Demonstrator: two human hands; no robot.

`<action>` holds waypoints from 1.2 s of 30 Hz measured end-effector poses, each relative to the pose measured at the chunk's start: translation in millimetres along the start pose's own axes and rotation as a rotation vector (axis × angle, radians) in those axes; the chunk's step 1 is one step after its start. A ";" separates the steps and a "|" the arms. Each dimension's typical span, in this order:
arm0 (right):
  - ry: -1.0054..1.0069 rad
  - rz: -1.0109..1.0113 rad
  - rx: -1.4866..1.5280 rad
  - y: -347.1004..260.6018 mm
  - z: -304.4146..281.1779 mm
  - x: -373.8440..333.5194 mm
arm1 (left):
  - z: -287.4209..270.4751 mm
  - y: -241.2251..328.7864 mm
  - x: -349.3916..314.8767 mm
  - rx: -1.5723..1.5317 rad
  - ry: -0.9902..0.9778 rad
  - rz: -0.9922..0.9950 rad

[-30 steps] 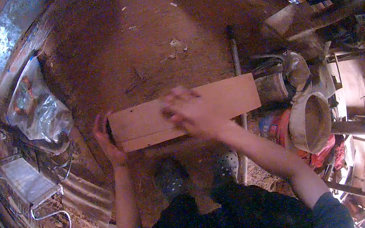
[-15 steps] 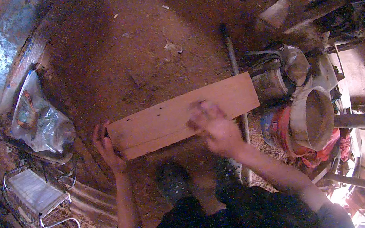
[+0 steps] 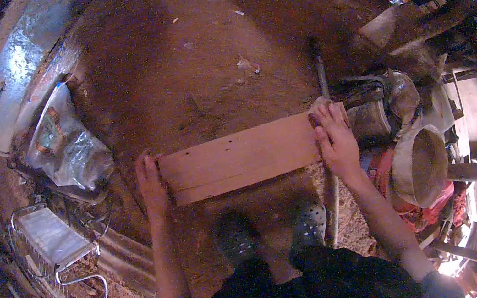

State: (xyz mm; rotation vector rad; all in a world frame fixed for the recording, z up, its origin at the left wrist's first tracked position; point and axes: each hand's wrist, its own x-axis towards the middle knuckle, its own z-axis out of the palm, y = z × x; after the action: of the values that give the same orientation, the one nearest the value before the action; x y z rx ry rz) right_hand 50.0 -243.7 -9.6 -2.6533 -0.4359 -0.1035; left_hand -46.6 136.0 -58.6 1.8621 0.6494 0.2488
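A long, flat wooden board point(image 3: 240, 156) with a few dark spots lies crosswise in front of me, above my feet. At its left end, my left hand point(image 3: 151, 180) is closed on the edge, thumb side toward the board. My right hand point(image 3: 337, 135) presses on the face near the right end, its fingers close together and pointing away from me. A small pale-brown piece point(image 3: 319, 103) pokes out past these fingertips; its kind cannot be made out. The palm and fingers hide most of it.
A pale round tub point(image 3: 419, 168) stands right, against red cloth point(image 3: 382, 169). A pole point(image 3: 339, 208) runs beneath the board's right end. On the left are a clear plastic sheet point(image 3: 77, 155) and a metal wire rack point(image 3: 53, 236). Brown earth floor point(image 3: 202, 85) stretches ahead.
My right hand has slid from the middle of the board to its right end. The whole view has shifted a little, and my left hand stays at the left end.
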 end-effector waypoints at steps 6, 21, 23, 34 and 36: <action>-0.253 -0.312 0.116 -63.6 27.8 -21.9 | 31.4 28.9 -3.0 0.354 0.073 0.077; -0.060 -0.083 -0.053 -4.5 -5.8 14.7 | 27.1 40.0 -6.9 0.433 0.016 0.157; -0.076 -0.052 -0.093 -11.9 0.1 10.4 | 27.5 39.7 -5.9 0.413 0.012 0.173; -0.389 -0.492 0.278 -84.7 32.7 -20.8 | 28.2 41.6 -6.7 0.418 -0.016 0.138; -0.397 -0.353 0.237 -63.6 25.1 -10.4 | 28.2 40.8 -5.6 0.442 0.007 0.169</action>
State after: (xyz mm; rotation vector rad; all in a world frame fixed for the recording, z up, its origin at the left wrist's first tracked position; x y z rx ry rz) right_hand 19.8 -181.6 -7.1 -2.3338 -0.9783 0.3523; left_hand -25.4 100.0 -31.4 2.3467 0.5841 0.2341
